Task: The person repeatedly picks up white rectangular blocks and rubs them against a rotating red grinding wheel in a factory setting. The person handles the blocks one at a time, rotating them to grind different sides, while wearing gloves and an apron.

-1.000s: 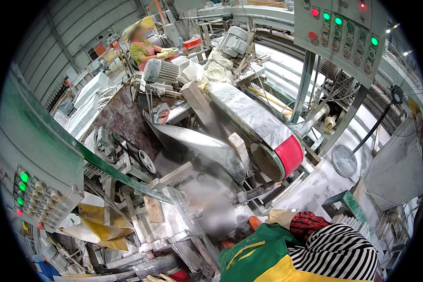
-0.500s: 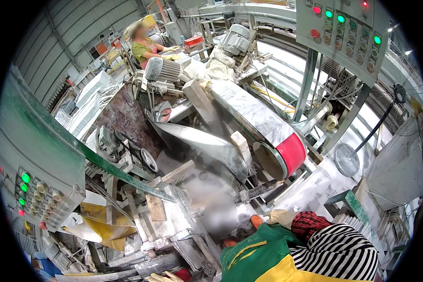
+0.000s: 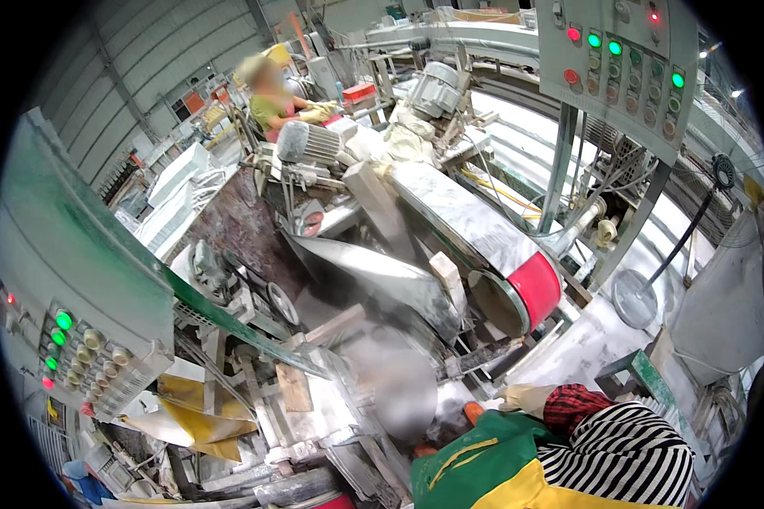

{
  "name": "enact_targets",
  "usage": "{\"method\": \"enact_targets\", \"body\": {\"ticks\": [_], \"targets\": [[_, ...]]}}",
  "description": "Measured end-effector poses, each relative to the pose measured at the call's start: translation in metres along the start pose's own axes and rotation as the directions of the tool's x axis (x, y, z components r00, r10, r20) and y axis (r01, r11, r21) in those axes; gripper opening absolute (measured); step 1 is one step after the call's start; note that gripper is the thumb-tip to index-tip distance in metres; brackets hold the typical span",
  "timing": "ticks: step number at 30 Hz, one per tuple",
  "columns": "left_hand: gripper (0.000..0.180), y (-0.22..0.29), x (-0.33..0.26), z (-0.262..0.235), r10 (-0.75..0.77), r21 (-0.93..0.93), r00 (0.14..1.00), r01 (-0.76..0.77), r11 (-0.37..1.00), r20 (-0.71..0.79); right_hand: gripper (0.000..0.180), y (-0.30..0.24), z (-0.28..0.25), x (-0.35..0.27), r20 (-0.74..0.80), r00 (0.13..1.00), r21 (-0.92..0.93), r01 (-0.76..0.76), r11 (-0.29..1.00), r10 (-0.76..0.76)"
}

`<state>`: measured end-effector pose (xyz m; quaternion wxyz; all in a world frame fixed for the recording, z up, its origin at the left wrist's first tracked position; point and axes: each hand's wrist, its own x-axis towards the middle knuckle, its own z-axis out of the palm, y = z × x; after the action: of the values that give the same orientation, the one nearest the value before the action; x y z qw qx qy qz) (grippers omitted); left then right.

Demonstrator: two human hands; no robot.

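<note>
My right hand [image 3: 525, 399], in a pale glove, is at the lower right, in front of my green and yellow apron [image 3: 467, 454]. A red plaid cuff [image 3: 572, 408] and a striped sleeve [image 3: 624, 454] lead to it. Its fingers are partly hidden by the apron, and I cannot make out anything in them. Nearest to that hand is a belt machine with a dusty grey belt [image 3: 463, 208] and a red end [image 3: 535, 293]. Orange shoe tips [image 3: 474, 412] show below the apron. My left hand is out of the picture.
Control panels with lit buttons stand at the left [image 3: 81, 356] and upper right [image 3: 620, 76]. A green rail [image 3: 229, 318] crosses the left side. Motors [image 3: 310, 142] and a wooden post [image 3: 382, 204] lie ahead. A co-worker [image 3: 272, 102] in gloves sits far off. A round fan [image 3: 634, 297] stands right.
The whole scene has shifted a little to the right and down. A pale glove at the lower edge has gone out of view. The co-worker's gloved hands have moved.
</note>
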<state>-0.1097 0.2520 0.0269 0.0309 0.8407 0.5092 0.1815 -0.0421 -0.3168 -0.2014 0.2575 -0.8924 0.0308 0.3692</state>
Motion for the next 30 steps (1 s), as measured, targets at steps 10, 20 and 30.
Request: {"method": "enact_targets", "body": {"ticks": [10,20,30], "targets": [[0.077,-0.023,0.009,0.061,0.253,0.275,0.967,-0.232,0.933,-0.043,0.060,-0.020,-0.015,0.010,0.042,0.993,-0.089,-0.103,0.991,0.107],[0.058,-0.048,-0.032,0.087,0.487,0.077,0.823,-0.488,0.870,-0.293,0.058,-0.036,0.018,0.061,0.100,0.980,0.232,0.146,0.962,-0.172],[0.088,0.178,-0.160,0.020,0.748,-0.938,0.566,0.211,0.275,0.347,0.057,-0.236,-0.082,-0.048,0.028,0.839,0.937,0.168,0.307,-0.543]]}}
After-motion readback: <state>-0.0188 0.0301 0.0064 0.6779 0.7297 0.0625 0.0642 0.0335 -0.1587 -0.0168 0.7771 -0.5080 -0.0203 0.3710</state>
